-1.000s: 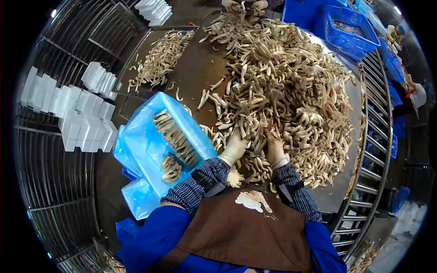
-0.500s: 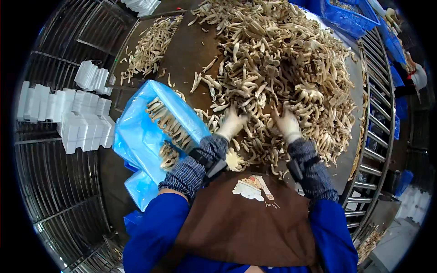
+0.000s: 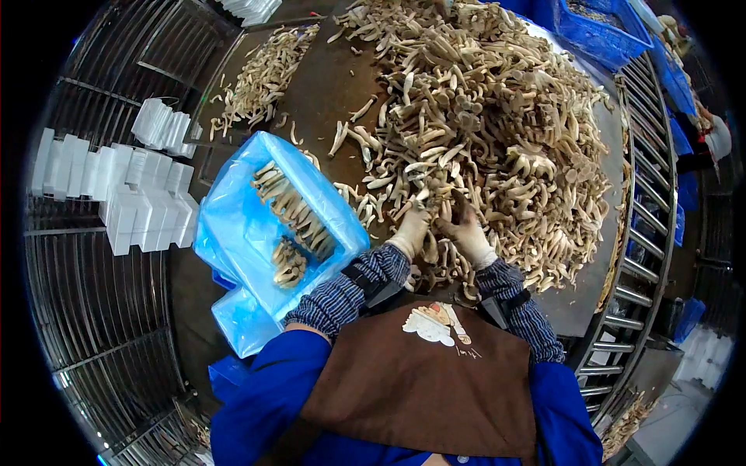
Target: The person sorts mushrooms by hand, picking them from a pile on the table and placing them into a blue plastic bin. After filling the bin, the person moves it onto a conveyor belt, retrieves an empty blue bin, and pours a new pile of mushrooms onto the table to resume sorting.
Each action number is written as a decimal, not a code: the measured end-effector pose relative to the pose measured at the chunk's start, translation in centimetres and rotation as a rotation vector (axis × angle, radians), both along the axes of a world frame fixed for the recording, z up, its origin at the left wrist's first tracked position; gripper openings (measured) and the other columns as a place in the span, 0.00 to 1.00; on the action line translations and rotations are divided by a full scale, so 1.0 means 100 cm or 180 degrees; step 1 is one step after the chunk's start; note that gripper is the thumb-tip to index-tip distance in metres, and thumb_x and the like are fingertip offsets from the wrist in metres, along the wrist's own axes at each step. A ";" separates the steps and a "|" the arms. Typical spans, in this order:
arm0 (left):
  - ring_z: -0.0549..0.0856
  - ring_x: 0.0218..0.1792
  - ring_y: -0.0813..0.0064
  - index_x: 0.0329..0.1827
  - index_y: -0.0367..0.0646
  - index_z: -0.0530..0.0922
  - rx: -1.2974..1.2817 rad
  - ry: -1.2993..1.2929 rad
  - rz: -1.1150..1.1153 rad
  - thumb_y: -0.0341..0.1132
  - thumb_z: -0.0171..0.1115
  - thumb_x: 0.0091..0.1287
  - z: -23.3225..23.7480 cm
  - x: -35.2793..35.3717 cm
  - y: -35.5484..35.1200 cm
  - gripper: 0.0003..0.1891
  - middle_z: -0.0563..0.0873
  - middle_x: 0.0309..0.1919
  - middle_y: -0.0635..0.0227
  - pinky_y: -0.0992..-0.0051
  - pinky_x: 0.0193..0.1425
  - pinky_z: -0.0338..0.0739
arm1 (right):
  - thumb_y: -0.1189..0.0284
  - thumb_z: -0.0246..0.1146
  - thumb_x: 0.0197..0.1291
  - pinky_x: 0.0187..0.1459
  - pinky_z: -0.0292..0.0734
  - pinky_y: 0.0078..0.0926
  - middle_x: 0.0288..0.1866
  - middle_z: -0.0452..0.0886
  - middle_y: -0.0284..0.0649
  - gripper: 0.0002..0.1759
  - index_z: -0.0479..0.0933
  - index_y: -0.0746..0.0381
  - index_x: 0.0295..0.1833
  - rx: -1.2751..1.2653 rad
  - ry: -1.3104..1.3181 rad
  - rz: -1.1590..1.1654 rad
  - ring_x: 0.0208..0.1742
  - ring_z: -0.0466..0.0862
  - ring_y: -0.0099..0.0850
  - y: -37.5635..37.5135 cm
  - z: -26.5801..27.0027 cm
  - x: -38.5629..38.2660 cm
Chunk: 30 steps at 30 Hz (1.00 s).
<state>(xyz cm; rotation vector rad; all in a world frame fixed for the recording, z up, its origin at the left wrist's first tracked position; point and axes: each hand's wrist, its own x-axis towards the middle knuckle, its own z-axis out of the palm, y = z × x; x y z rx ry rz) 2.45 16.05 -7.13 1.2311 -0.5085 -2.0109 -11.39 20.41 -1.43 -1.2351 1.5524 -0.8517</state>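
Observation:
A large heap of pale brown, long-stemmed mushrooms [image 3: 497,124] covers much of the metal table. At its near edge my left hand [image 3: 412,231], in a whitish glove, is closed on some mushrooms, their stems poking out past the fingertips. Close beside it, my right hand [image 3: 468,238] has its thumb and fingers curled round mushrooms; the fingertips look dark and are partly hidden among the stems. To the left of my hands stands a container lined with a blue plastic bag [image 3: 225,225], with rows of mushrooms [image 3: 295,210] laid inside.
A smaller mushroom pile [image 3: 264,78] lies at the far left. White foam trays [image 3: 140,206] are stacked beside the metal rack on the left. A roller conveyor [image 3: 641,194] runs along the right, with a blue basket [image 3: 602,31] at the far end. Another person shows at the right edge.
My hands have come together from either side at the heap's near edge, and their fingers have closed on mushrooms. My left forearm has moved right, away from the bag's edge.

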 end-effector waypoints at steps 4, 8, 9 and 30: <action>0.83 0.42 0.76 0.56 0.39 0.75 -0.0785 0.0097 -0.0210 0.28 0.57 0.67 -0.066 0.028 -0.012 0.15 0.83 0.45 0.65 0.77 0.42 0.79 | 0.67 0.68 0.57 0.55 0.74 0.25 0.56 0.76 0.54 0.35 0.64 0.76 0.64 0.0428 -0.0145 -0.0221 0.54 0.79 0.33 -0.003 -0.031 -0.014; 0.83 0.40 0.76 0.59 0.39 0.73 -0.0305 0.0610 -0.0085 0.26 0.59 0.65 0.019 0.024 -0.014 0.19 0.84 0.44 0.66 0.78 0.39 0.79 | 0.70 0.65 0.59 0.55 0.74 0.25 0.57 0.76 0.51 0.28 0.67 0.73 0.61 0.0473 -0.0751 -0.0532 0.54 0.78 0.33 0.002 -0.048 -0.004; 0.83 0.41 0.76 0.61 0.41 0.71 -0.0433 0.0236 -0.0479 0.25 0.57 0.65 0.027 0.024 -0.014 0.20 0.83 0.45 0.66 0.77 0.38 0.81 | 0.71 0.65 0.60 0.55 0.74 0.25 0.57 0.76 0.50 0.26 0.69 0.72 0.60 0.0352 -0.0699 -0.0427 0.55 0.78 0.33 0.001 -0.043 0.002; 0.81 0.29 0.71 0.51 0.34 0.76 -0.1214 -0.1993 0.0395 0.33 0.52 0.71 0.009 0.061 -0.060 0.12 0.84 0.37 0.59 0.73 0.36 0.75 | 0.56 0.65 0.56 0.70 0.57 0.40 0.70 0.64 0.51 0.38 0.64 0.62 0.68 0.0132 0.3271 0.0528 0.70 0.63 0.47 -0.074 -0.062 0.005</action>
